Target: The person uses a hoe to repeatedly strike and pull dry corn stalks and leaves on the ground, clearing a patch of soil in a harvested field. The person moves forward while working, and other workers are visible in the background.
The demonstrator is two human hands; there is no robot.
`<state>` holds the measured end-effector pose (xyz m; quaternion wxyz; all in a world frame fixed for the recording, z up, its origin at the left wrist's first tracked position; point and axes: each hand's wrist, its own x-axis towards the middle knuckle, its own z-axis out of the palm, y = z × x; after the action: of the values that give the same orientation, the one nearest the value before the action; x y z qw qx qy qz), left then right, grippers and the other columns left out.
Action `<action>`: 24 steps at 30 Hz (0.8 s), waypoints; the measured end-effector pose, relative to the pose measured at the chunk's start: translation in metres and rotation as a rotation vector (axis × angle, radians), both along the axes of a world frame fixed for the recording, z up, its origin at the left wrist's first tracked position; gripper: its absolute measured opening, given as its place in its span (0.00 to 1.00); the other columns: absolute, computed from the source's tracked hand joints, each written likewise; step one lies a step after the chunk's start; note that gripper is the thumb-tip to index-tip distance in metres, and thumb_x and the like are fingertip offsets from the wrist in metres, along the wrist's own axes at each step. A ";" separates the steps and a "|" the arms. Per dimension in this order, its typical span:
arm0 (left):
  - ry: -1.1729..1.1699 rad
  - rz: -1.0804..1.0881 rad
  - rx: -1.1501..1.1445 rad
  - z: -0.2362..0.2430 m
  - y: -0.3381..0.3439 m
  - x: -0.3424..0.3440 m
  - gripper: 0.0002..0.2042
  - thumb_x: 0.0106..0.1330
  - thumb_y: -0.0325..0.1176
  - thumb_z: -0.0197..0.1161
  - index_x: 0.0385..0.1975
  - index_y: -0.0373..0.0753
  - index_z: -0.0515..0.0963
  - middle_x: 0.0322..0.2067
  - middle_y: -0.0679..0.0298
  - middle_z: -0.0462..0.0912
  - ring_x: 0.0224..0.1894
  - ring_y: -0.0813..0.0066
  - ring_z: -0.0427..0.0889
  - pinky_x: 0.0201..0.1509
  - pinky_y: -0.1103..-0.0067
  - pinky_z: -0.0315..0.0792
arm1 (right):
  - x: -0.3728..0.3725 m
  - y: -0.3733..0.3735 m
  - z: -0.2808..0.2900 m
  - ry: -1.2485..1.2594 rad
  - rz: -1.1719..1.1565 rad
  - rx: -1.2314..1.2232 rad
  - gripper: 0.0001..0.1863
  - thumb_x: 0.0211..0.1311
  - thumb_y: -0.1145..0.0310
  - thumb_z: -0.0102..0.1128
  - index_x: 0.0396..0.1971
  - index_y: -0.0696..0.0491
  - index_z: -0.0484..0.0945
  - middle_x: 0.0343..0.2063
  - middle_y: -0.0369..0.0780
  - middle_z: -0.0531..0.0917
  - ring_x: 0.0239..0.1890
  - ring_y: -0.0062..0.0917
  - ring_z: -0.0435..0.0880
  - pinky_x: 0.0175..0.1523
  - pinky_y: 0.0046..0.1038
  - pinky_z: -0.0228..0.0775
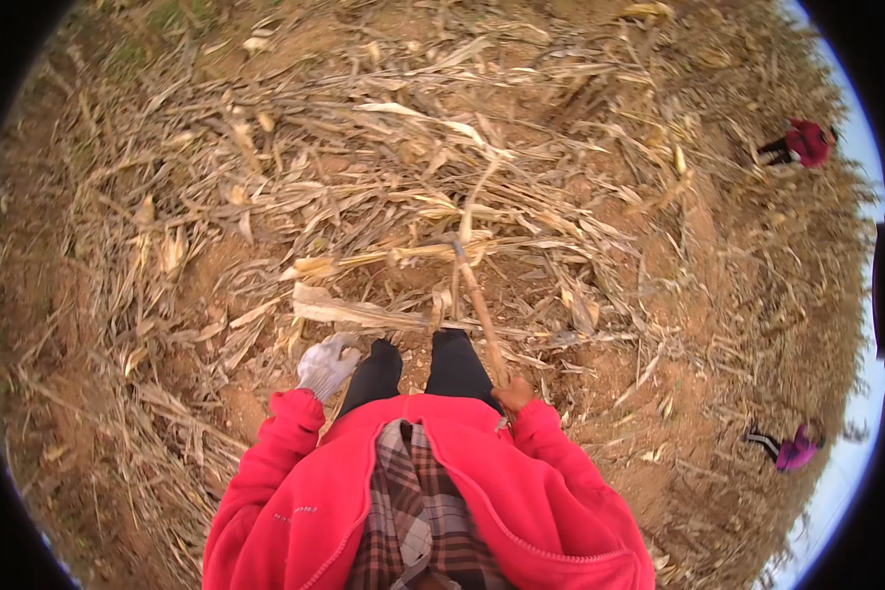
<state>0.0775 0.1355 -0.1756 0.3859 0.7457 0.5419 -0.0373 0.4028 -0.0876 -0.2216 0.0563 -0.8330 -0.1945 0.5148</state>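
Note:
In the head view, my right hand (511,393) is closed round the wooden handle of a tool (481,311); its dark metal head (458,251) lies among dry corn stalks (383,254) ahead of me. My left hand (329,366), in a pale glove, holds nothing visible, its fingers loosely curved and apart beside my left leg. A broad dry husk (344,310) lies just beyond that hand, in front of my dark-trousered legs.
Dry stalks and leaves cover reddish soil (619,413) all around. Far at the right, one person in a dark red top (806,145) and another in a purple top (793,452) are in the field. Some green growth (172,22) shows at the top left.

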 end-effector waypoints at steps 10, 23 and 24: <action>0.518 0.008 0.004 -0.204 0.112 -0.043 0.21 0.59 0.45 0.56 0.49 0.40 0.71 0.45 0.57 0.77 0.47 0.62 0.76 0.56 0.67 0.66 | 0.015 -0.028 -0.005 0.239 -0.358 0.011 0.10 0.48 0.77 0.63 0.31 0.57 0.73 0.13 0.36 0.75 0.12 0.18 0.72 0.15 0.23 0.61; 0.143 -0.071 -0.878 -0.404 0.140 0.016 0.25 0.55 0.51 0.61 0.47 0.40 0.73 0.41 0.60 0.77 0.45 0.69 0.75 0.43 0.74 0.70 | 0.018 -0.019 -0.023 0.109 -0.213 -0.178 0.11 0.47 0.70 0.66 0.30 0.55 0.75 0.19 0.34 0.75 0.22 0.17 0.72 0.28 0.24 0.66; -0.021 -0.009 -0.980 -0.398 0.127 0.029 0.22 0.56 0.50 0.60 0.42 0.39 0.75 0.37 0.62 0.77 0.40 0.71 0.75 0.40 0.76 0.69 | 0.018 -0.013 -0.022 0.089 -0.208 -0.269 0.11 0.47 0.70 0.66 0.30 0.55 0.75 0.19 0.33 0.74 0.22 0.17 0.72 0.28 0.24 0.66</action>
<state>0.1067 0.2628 -0.5737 0.6966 0.4791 0.4535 -0.2820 0.4207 -0.1007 -0.2439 0.0059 -0.8250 -0.0338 0.5642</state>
